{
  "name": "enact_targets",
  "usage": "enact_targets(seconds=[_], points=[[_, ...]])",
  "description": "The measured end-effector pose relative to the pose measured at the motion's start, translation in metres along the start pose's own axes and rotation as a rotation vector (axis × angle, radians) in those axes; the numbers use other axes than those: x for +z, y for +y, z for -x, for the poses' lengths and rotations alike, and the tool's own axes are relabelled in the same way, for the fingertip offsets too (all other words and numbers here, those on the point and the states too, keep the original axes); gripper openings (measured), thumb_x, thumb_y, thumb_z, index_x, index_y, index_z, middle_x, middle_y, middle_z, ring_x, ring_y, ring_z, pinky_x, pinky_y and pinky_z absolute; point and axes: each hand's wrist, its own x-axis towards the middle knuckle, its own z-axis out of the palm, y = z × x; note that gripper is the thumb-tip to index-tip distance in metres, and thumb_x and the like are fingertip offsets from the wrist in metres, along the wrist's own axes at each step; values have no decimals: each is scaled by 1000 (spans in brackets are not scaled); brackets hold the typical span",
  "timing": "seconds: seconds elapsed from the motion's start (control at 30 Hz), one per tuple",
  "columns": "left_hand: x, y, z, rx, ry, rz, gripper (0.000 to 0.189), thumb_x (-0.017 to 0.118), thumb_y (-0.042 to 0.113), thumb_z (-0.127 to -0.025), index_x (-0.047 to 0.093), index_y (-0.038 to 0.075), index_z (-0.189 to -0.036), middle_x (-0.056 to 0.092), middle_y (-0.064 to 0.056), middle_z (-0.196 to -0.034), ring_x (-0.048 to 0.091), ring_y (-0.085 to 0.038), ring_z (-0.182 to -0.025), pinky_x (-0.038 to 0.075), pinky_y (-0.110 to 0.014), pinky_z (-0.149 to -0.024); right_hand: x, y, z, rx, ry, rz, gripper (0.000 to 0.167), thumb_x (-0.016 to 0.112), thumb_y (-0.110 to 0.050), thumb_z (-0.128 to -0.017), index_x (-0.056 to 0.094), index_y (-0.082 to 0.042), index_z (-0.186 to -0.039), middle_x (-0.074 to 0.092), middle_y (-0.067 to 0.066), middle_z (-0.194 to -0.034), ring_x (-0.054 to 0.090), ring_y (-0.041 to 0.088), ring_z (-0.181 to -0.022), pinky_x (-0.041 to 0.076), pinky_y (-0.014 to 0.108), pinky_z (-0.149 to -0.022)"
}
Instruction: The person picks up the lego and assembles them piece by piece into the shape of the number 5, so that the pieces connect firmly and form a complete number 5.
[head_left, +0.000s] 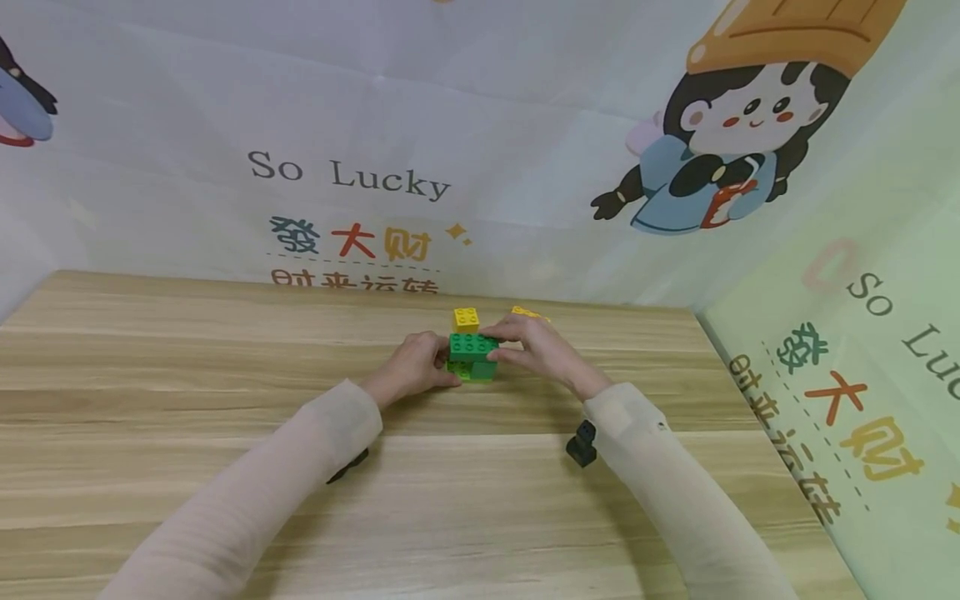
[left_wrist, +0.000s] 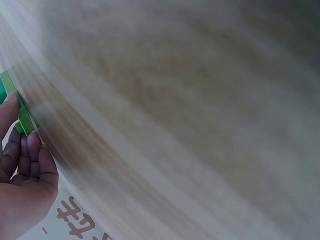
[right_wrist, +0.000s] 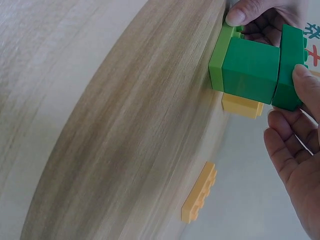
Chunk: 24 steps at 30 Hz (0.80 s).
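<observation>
Both hands are engaged on one stack, which sits between them at the table [head_left: 187, 375]. The left hand [head_left: 408, 367] pinches the light green brick [right_wrist: 218, 67] at the base, thumb against fingers. The right hand [head_left: 543, 346] pinches the upper dark green brick [right_wrist: 290, 67] at its near end.

The right wrist view exposes the side of the stack: the lower dark green brick [right_wrist: 250, 70] stands between the other two, with a seam visible under the top one; whether that joint is fully seated cannot be told. The head view shows the top studs instead. The left wrist view gives only the left hand's grip and part of the stack at the frame edge.

Just beyond the grip is the square yellow brick [head_left: 466, 319]. The long yellow brick [right_wrist: 199, 194], partly covered by the right hand in the head view, shows whole in the right wrist view, apart from the stack.

Count: three green bricks, two yellow bricks, two hands.
</observation>
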Motion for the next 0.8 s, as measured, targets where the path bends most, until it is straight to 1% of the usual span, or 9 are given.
enact_targets(seconds=[0.17,0.33,0.4,0.53,0.63,0.8], points=[[0,1,1,-6,-5,2,32,79,18,-76,65,-1,-97,63,-9,-90,53,-18,-82,46,-32,-76,0,-1,0,-11,-3,18,39,66,-11,-87,60,3,-122,65,16,-108,59,32,-96,49,37,-76],[0,2,1,-8,-8,5,34,79,18,-76,65,-1,-99,62,-9,-90,53,-18,-83,46,-32,-77,-1,-3,0,-17,-8,39,39,66,-12,-87,60,3,-122,65,16,-108,58,31,-94,48,38,-74],[0,2,1,-7,-7,6,34,79,18,-75,65,-1,-99,62,-9,-89,53,-18,-82,46,-31,-76,-1,-3,0,-22,-10,57,39,66,-12,-87,60,3,-122,65,15,-107,57,31,-91,47,35,-72],[-1,1,1,-5,-6,2,33,79,18,-75,65,-1,-97,61,-9,-88,52,-18,-81,45,-31,-75,-2,-5,-1,-34,-11,107,39,67,-14,-87,61,1,-122,66,14,-104,55,25,-85,42,26,-70],[0,1,1,2,-3,1,32,80,18,-75,65,-1,-96,61,-9,-88,52,-19,-81,45,-31,-75,-2,-5,-1,-35,-15,123,39,67,-15,-86,61,1,-121,66,14,-104,55,24,-85,42,25,-70],[0,2,0,8,-1,7,32,80,17,-75,65,-1,-96,62,-8,-86,52,-18,-79,45,-30,-73,-1,-4,-1,-31,-12,134,40,67,-15,-86,61,2,-122,65,14,-102,54,30,-84,41,26,-69]])
